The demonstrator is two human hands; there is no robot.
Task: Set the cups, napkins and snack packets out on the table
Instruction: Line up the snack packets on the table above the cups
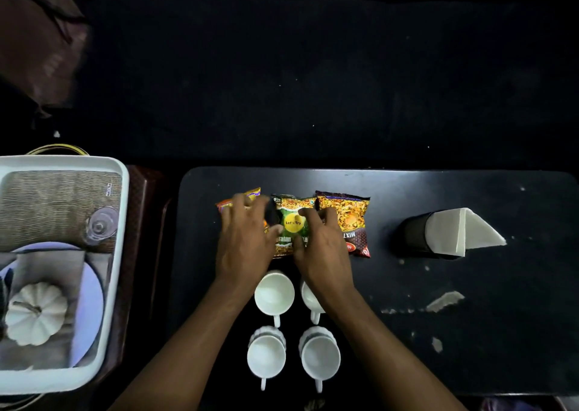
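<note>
Three snack packets lie in a row on the black table point(470, 191): an orange packet point(253, 194) on the left, a green packet point(293, 222) in the middle, a brown mixture packet point(352, 219) on the right. My left hand point(244, 241) rests on the orange packet, thumb touching the green one. My right hand point(322, 248) lies over the green packet's right side, fingers spread. Several white cups stand in a square nearer to me, among them a cup point(274, 294) between my wrists and a front cup point(320, 359). White napkins point(460, 232) sit in a black holder point(410, 235) at right.
A white tray point(120, 222) at left holds a woven mat, an upturned glass point(101, 226), a plate and a white pumpkin ornament point(36, 312). Scraps of pale paper point(445, 301) lie on the table's right half. Beyond the table all is dark.
</note>
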